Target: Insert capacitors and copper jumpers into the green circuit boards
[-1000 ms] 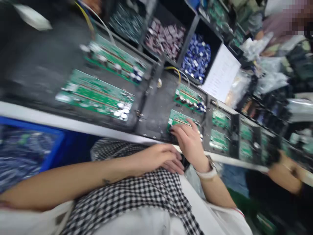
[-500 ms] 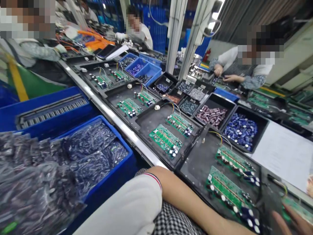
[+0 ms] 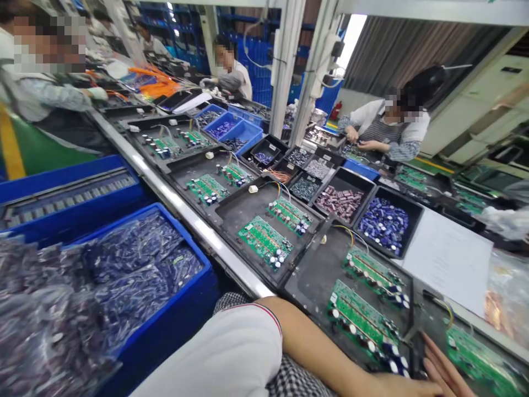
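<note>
Resting along the near edge of the bench, the person's left arm ends in a left hand [image 3: 403, 385] mostly cut off by the frame, so its grip cannot be told. Fingers of the right hand [image 3: 444, 370] lie flat and slightly spread on a black tray [image 3: 430, 322], touching it just beside a green circuit board [image 3: 475, 361] at the near right. Another board [image 3: 359, 318] sits just left.

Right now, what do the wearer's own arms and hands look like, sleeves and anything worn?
The left arm has a short white sleeve with a thin red and dark stripe at its cuff; the forearm is bare. A hand shows at the bottom edge, ungloved, no rings visible. A black-and-white checked garment lies beneath the arm.
</note>
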### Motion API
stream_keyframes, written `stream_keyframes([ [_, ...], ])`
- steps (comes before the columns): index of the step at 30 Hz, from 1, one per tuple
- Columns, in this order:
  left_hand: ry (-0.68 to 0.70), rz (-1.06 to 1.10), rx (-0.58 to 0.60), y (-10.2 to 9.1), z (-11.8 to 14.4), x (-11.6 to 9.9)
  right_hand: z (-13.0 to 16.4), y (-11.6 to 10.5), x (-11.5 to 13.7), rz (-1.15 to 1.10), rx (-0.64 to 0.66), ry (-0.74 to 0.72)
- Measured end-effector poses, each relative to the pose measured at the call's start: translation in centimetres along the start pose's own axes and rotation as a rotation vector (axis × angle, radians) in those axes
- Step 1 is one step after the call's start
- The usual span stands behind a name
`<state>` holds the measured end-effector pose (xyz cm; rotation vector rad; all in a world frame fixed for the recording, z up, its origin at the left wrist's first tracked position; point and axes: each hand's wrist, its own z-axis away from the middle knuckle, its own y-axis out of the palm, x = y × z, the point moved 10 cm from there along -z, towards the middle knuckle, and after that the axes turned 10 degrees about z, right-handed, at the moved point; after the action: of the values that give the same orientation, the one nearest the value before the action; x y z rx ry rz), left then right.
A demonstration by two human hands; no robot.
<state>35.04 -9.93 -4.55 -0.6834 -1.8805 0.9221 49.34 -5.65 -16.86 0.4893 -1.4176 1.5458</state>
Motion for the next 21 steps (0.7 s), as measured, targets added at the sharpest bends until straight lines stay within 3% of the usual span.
stream_keyframes([
  [2, 0.135, 0.271, -0.116, -1.6, 1.2, -0.9, 1.3, 0.4, 2.7, 0.01, -0.023, -0.041],
  [4, 0.193, 0.408, -0.164, -2.0, 2.5, -1.2, 2.7, 1.9, 5.4, -0.013, 0.017, -0.059],
  [8, 0.208, 0.599, -0.169, -0.2, 5.3, -0.9, 3.0, 5.0, 9.6, -0.181, 0.018, -0.115],
  [11, 0.218, 0.643, -0.12, 1.2, 7.7, 0.4, 2.7, 7.5, 11.1, -0.281, 0.003, -0.132],
  [16, 0.222, 0.623, -0.006, 1.6, 11.7, 3.3, 2.9, 12.4, 13.4, -0.476, 0.083, -0.164],
  [21, 0.185, 0.661, -0.025, 1.6, 15.5, 6.8, 2.7, 16.7, 15.9, -0.487, 0.11, -0.178],
])
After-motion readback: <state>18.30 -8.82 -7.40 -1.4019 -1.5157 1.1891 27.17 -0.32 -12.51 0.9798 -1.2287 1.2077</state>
